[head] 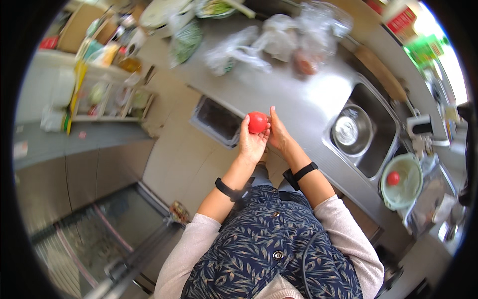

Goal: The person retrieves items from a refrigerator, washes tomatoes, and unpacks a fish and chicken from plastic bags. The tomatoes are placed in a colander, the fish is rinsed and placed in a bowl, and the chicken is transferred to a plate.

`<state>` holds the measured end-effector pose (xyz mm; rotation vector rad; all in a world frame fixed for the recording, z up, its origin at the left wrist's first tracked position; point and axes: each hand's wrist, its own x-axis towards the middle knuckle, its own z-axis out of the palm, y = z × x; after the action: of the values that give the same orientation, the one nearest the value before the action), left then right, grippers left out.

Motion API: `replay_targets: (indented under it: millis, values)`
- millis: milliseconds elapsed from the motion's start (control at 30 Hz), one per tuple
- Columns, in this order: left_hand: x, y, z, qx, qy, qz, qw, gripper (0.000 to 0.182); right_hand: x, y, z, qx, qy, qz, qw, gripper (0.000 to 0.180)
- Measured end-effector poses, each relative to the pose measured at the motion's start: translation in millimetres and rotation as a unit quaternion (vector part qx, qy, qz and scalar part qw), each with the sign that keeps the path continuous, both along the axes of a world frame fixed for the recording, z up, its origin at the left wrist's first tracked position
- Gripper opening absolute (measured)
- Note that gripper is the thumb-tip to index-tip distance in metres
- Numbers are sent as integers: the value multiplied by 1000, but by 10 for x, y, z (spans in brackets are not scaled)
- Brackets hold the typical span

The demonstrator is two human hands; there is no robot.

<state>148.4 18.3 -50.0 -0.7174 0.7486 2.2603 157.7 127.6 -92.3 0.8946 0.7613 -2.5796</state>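
A red tomato (257, 122) rests in my left hand (253, 144), near the middle of the view, with the fingers curled round its lower side. My right hand (278, 130) is close against its right side, thumb raised; whether its hidden fingers touch the tomato is unclear. Below and left of the hands stands a bin (218, 119) with a clear plastic liner, beside the steel counter (295, 108). Another red tomato (393, 178) lies in a pale green colander (405, 198) at the right. The sink (377, 149) holds a round metal bowl (364, 130).
Plastic bags (280, 37) lie along the counter's far part, near a bag of green vegetables (186, 45). A wooden board (381, 73) leans behind the sink. At the left stand a rack with compartments (112, 119) and a glass-topped cabinet (115, 224).
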Motion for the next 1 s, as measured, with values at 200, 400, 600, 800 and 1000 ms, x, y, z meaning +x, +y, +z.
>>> replay_targets:
  millis: [200, 400, 600, 800, 1000]
  values:
    - [465, 1264, -173, -7, 8, -181, 983, 54, 911, 1120, 126, 251, 67, -163, 952, 52]
    - [983, 2586, -674, -57, -46, -338, 938, 49, 1847, 2566, -625, 323, -96, -282, 898, 35]
    - [1242, 3218, -1148, -92, -67, -360, 926, 53, 2377, 3826, -2065, 368, -293, -346, 812, 37]
    - [1292, 3540, -1624, -170, -77, -328, 926, 52, 2053, 4000, -2656, 404, -408, -233, 785, 34]
    - [1240, 3689, -1888, -198, -109, -317, 921, 50, 1884, 3678, -1800, 115, -50, -273, 954, 36]
